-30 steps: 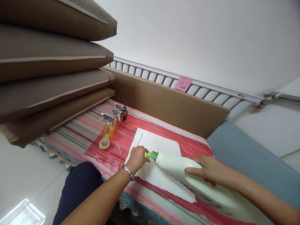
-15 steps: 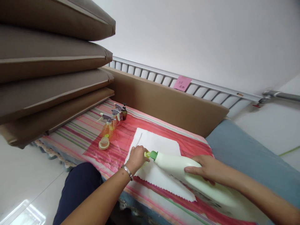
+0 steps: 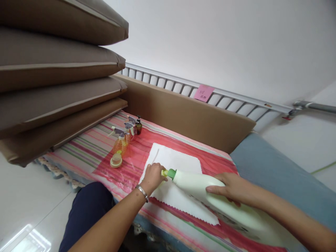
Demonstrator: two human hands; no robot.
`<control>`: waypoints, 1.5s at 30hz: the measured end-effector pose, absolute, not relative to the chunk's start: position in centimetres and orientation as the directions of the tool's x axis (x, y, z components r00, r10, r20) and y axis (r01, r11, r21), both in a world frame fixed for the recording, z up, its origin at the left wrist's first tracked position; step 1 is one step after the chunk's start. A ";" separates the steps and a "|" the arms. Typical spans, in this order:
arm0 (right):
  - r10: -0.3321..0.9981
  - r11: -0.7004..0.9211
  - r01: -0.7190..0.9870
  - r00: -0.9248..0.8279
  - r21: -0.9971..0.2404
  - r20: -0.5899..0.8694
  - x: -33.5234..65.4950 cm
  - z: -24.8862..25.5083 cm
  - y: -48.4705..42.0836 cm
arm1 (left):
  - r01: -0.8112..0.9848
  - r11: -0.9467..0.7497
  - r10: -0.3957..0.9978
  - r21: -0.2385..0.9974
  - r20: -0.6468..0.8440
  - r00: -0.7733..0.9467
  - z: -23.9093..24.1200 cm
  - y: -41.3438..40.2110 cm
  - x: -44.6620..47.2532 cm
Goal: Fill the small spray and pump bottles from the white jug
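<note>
A large white bottle [image 3: 199, 190] with a green neck lies tilted over a white cloth [image 3: 173, 164] on the striped cover. My right hand [image 3: 231, 189] wraps round the bottle's body. My left hand [image 3: 152, 177], a metal bracelet on its wrist, is closed around something small at the bottle's yellow-green spout; what it holds is hidden by the fingers. A thin white strip lies on the cloth's far left part.
Small orange spray bottles [image 3: 121, 141], a dark pump bottle [image 3: 138, 126] and a round cap [image 3: 116, 160] stand at the left on the striped cover [image 3: 86, 147]. Stacked brown cushions [image 3: 52, 87] overhang on the left. A cardboard panel [image 3: 189, 119] and radiator stand behind.
</note>
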State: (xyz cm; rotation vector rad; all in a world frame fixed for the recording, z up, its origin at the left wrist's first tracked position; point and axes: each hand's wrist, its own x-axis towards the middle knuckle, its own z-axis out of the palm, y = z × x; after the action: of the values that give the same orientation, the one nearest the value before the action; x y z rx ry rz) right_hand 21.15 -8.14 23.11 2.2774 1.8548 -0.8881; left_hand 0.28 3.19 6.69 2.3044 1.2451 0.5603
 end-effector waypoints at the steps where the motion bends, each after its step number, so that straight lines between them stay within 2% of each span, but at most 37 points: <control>1: 0.875 -0.267 0.918 0.102 -0.295 -0.474 21.2 23.1 -8.1 | 0.665 -0.485 0.851 0.568 0.134 0.507 6.7 3.2 0.3; 45: 0.870 -0.252 0.929 0.093 -0.273 -0.485 21.6 23.0 -7.8 | 0.671 -0.498 0.848 0.549 0.146 0.510 6.6 3.2 0.4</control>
State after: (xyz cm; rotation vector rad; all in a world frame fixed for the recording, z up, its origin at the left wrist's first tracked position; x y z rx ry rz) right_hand 21.65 -7.83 23.02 2.2436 1.8547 -0.8712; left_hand 0.43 3.16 6.61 2.3296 1.2502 0.5628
